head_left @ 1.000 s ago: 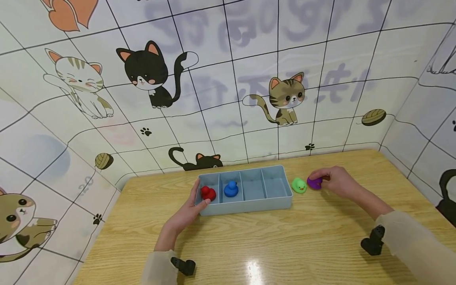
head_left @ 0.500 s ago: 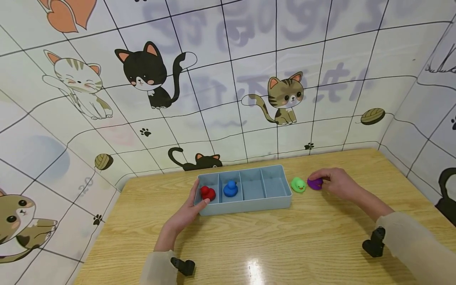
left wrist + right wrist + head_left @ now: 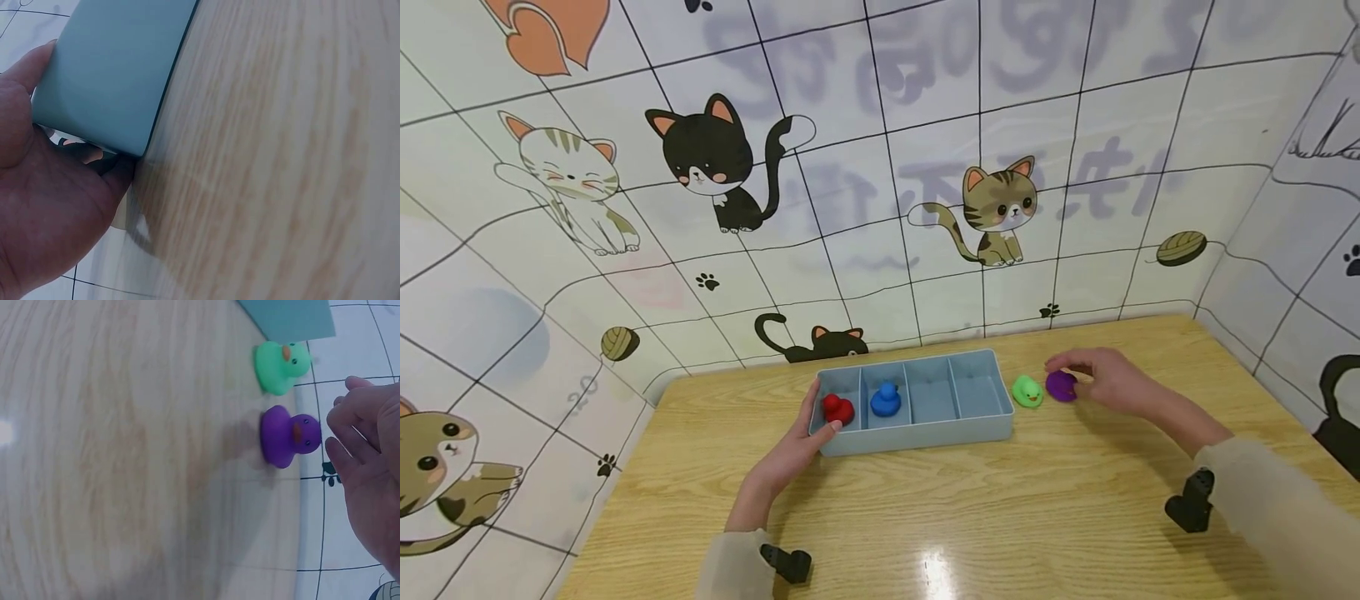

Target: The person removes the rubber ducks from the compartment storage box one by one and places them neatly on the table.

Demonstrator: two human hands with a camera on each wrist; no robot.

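My left hand (image 3: 790, 457) grips the left end of a grey-blue divided box (image 3: 917, 436), thumb over the front rim. In the left wrist view the fingers reach round the box's end wall (image 3: 112, 69). A red rubber duck (image 3: 838, 410) sits in the leftmost compartment, and a blue rubber duck (image 3: 886, 402) in the one beside it. My right hand (image 3: 1108, 382) hovers at a purple rubber duck (image 3: 1060, 386) on the table. The right wrist view shows loosely bent fingers (image 3: 340, 456) a little apart from that duck's head. Left of it stands a green rubber duck (image 3: 1027, 392).
The wooden table (image 3: 917, 508) meets a cat-patterned wall covering (image 3: 880, 283) just behind the box. The green duck stands close to the box's right end. Each sleeve carries a small black wrist camera (image 3: 786, 563).
The right hand's fingers, at the purple duck before, have lifted slightly off it. The purple duck stays in place beside the green one. The left hand keeps its hold on the box.
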